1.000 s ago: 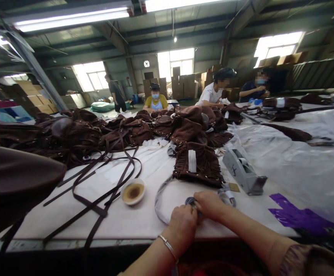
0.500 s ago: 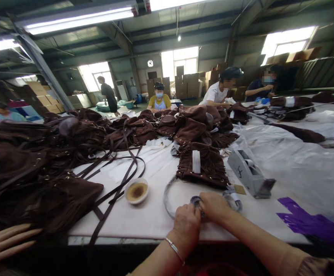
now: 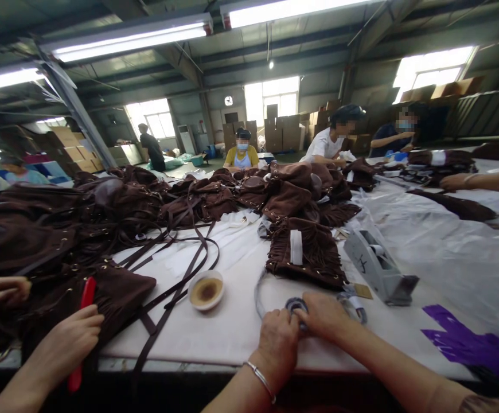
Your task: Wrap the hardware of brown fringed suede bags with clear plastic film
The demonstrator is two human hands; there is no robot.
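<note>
Close together at the table's front edge, my left hand (image 3: 276,339), with a silver bangle at its wrist, and my right hand (image 3: 324,316) are both closed on a coiled strap (image 3: 295,303). The strap looks wrapped in greyish film. A loop of it runs up on the left towards a fringed dark-brown bag (image 3: 305,252), which lies flat just beyond my hands with a white strip on it. Another wrapped part (image 3: 356,310) lies to the right of my right hand. My fingertips are partly hidden behind the hands and the coil.
A grey tape dispenser (image 3: 381,267) stands right of the bag, near purple plastic (image 3: 468,338). To the left are a bowl of brown liquid (image 3: 206,291) and piled brown bags (image 3: 112,195). A co-worker's hand (image 3: 66,338) holds a red tool (image 3: 86,295). Others sit across the table.
My hands stay on the strap coil, and its left loop is drawn in narrower. At left, a co-worker's hands have come further in with a red tool. Another person's arm has appeared at right.
</note>
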